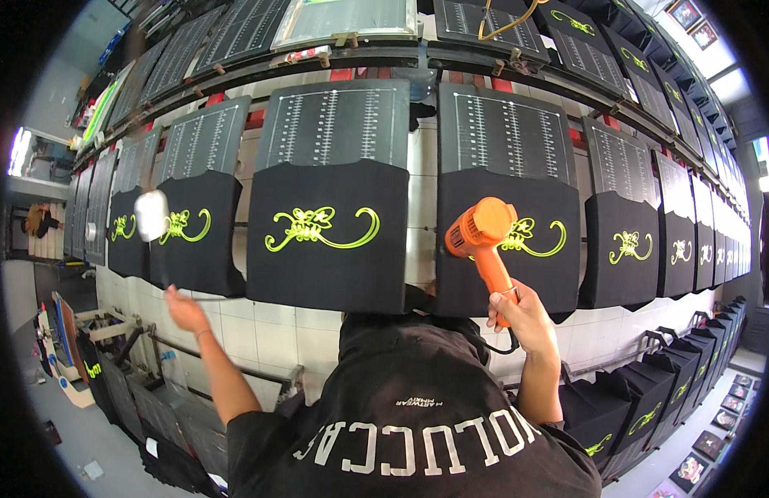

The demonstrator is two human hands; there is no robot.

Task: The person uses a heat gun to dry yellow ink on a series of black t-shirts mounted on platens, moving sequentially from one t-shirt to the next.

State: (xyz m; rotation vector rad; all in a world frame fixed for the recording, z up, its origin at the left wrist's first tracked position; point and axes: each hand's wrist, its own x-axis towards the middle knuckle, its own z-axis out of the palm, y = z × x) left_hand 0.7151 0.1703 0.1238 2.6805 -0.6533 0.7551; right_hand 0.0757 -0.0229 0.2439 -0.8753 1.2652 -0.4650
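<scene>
Fingers of the left hand (183, 309) are curled around a thin dark handle whose pale, blurred head, a fan-like paddle (150, 215), is raised over the black shirt panel (195, 231) left of the centre panel (328, 236). That centre panel carries a neon yellow-green swirl print (319, 229). Right of the centre panel, the right hand (524, 317) is clenched on the grip of an orange heat gun (481, 235), its nozzle aimed at the print on the next black panel (517, 241). Below the centre panel lies a black garment with white lettering (409, 415)
</scene>
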